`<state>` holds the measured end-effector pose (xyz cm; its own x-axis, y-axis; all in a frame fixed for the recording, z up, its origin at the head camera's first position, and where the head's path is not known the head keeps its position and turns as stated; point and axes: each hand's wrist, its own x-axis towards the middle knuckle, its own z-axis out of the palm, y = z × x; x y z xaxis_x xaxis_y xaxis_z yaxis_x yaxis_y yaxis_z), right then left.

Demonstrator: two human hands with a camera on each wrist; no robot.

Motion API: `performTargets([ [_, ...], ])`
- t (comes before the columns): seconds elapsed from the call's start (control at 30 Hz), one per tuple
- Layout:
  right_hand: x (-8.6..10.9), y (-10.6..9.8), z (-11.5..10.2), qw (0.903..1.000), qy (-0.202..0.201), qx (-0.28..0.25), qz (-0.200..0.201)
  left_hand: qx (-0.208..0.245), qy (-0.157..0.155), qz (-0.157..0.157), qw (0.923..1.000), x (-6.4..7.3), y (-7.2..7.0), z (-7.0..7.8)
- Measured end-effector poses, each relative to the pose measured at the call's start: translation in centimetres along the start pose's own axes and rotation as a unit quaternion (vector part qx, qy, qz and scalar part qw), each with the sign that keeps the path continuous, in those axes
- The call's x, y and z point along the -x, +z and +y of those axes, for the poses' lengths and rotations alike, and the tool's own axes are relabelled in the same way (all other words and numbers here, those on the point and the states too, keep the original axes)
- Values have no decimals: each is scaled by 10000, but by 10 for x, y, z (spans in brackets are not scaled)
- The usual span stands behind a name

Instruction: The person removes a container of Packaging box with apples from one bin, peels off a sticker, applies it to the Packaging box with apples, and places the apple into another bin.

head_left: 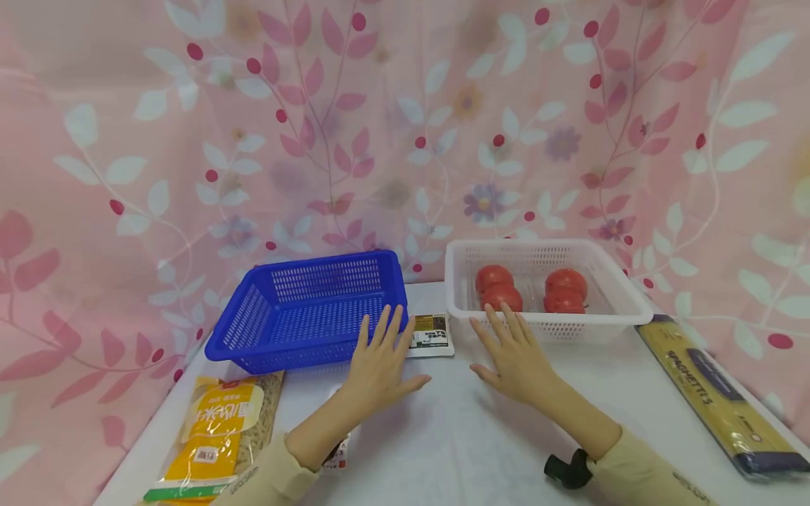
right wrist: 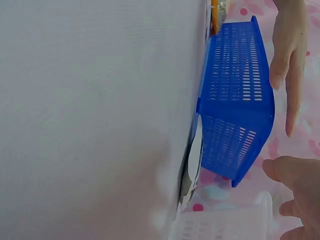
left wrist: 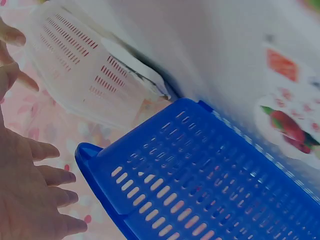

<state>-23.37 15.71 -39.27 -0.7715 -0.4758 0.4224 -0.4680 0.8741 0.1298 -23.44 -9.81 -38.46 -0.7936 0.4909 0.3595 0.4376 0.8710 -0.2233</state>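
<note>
My left hand (head_left: pixel 377 369) hovers with spread, straight fingers at the near right corner of the blue basket (head_left: pixel 304 358); it holds nothing. My right hand (head_left: pixel 515 358), fingers also spread and straight, is over the table just before the white basket (head_left: pixel 601 320) and grips nothing. Several red tomatoes (head_left: pixel 502 296) lie in the white basket, in what looks like clear packaging. No contents show inside the blue basket. A flat white packet (head_left: pixel 436 337) with a dark and yellow label lies between the baskets, partly hidden by the left hand and blue basket.
At the left lies a yellow bag (head_left: pixel 215 436) of dry pieces. A spaghetti pack (head_left: pixel 715 393) lies along the right edge. Partly under the left forearm is a white printed packet (head_left: pixel 338 453). A black object (head_left: pixel 569 469) sits at the right wrist. A floral curtain (head_left: pixel 405 126) hangs behind.
</note>
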Motion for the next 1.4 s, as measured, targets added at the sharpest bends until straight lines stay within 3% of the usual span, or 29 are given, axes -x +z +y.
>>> performTargets([
  [0.13,1,-1,2,10000,41,-67,3,210,-37,29,9998,-12,-3,5],
  [0.33,-4,-3,10,9993,259,-258,21,909,-231,-129,9955,-30,-9,10],
  [0.43,-9,-4,17,9970,522,-540,-165,1468,-408,-189,9881,-37,-10,12],
  [0.57,-15,-5,28,9922,819,-909,-243,2173,-569,-42,9744,-48,-8,16],
  [0.73,-24,-6,43,9874,1030,-1179,-217,2683,-658,78,9611,-63,-7,21],
  [0.83,-31,-7,54,9811,1182,-1505,-282,2863,-711,-49,9555,-74,-10,24],
  [1.07,-46,-3,80,9556,1424,-2521,-539,3231,-688,-408,9430,-106,-19,35],
  [1.3,-62,1,98,9519,1538,-2538,-766,3591,-565,-680,9291,-134,-13,44],
  [1.4,-69,0,102,9444,1702,-2644,-960,3633,-506,-658,9280,-145,-7,46],
])
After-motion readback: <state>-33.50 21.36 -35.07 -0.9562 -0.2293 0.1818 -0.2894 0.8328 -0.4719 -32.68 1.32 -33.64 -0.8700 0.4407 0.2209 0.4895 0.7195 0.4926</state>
